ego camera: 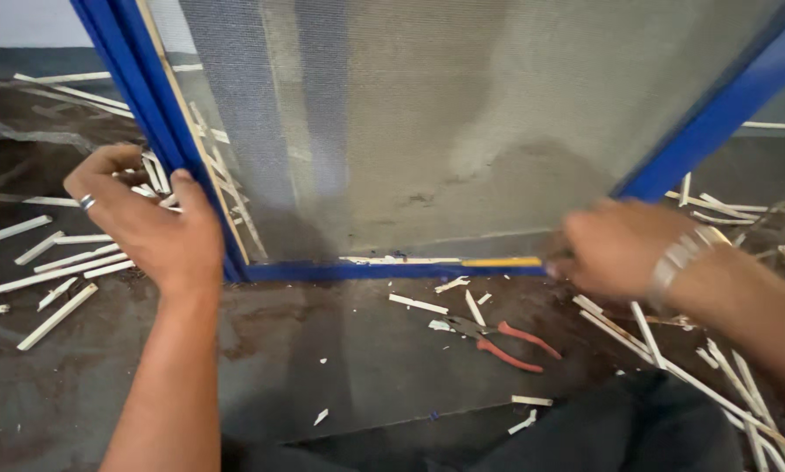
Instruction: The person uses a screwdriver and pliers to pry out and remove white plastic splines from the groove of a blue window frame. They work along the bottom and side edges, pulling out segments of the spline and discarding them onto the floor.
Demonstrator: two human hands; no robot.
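Observation:
A blue frame (152, 114) with grey mesh (427, 114) stands upright on the dark floor, resting on its lower corner. My left hand (143, 218), a ring on one finger, grips the frame's left rail near the bottom corner. My right hand (615, 247), blurred with motion and wearing a metal wristband, holds a yellow-handled tool (502, 261) laid along the bottom rail (366, 272), its tip at a splintered pale wood strip (397, 260) in the rail's groove.
Red-handled pliers (502, 341) lie on the floor just below the rail. Several broken pale wood strips (60, 262) are scattered left and right (672, 350). My dark trouser leg (620, 428) is at the bottom.

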